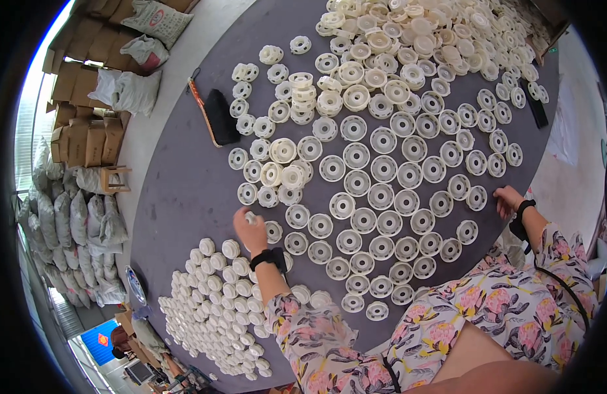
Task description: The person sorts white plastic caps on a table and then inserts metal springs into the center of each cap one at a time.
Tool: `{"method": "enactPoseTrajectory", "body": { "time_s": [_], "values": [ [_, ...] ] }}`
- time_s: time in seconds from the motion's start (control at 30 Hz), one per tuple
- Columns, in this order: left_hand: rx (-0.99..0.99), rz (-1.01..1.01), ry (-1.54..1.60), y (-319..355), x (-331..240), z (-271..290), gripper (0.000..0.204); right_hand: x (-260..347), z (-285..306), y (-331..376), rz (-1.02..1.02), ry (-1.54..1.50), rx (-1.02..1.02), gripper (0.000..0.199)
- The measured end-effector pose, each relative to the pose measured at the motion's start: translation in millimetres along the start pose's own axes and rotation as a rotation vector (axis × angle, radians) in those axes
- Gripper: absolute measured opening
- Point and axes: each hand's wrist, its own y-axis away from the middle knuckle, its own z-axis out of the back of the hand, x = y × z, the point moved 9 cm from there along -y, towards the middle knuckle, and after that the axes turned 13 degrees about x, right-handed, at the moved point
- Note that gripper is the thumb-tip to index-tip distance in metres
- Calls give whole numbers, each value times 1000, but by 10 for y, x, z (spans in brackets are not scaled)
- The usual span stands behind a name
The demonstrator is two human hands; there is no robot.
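My left hand (pixel 252 231) is closed around a small white plastic piece (pixel 250 217), its fingers over the left part of the table. Just right of that hand lies a white round plastic part with notches round its rim (pixel 272 231). My right hand (pixel 507 201) hovers at the table's right edge, fingers loosely bent and apart, with nothing visible in it. Nearest to it is a white plastic ring (pixel 476 197). Many similar rings (pixel 381 196) lie spread in loose rows between my hands. At lower left, assembled white round pieces (pixel 228 289) crowd together.
A large heap of loose white parts (pixel 421 39) covers the table's far side. A brush with a wooden handle (pixel 215 115) lies at far left, and a black bar-shaped object (pixel 537 105) at far right. Sacks (pixel 77 217) and cartons (pixel 87 141) are stacked beyond the dark table (pixel 179 177).
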Motion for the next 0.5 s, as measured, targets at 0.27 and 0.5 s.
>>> {"method": "enactPoseTrajectory", "body": {
  "time_s": [0.27, 0.5],
  "values": [
    [361, -49, -232, -156, -689, -461, 58, -51, 22, 125, 13, 1, -12, 45],
    [263, 329, 740, -106, 147, -568, 35, -12, 104, 279, 1, 12, -6, 46]
  ]
}}
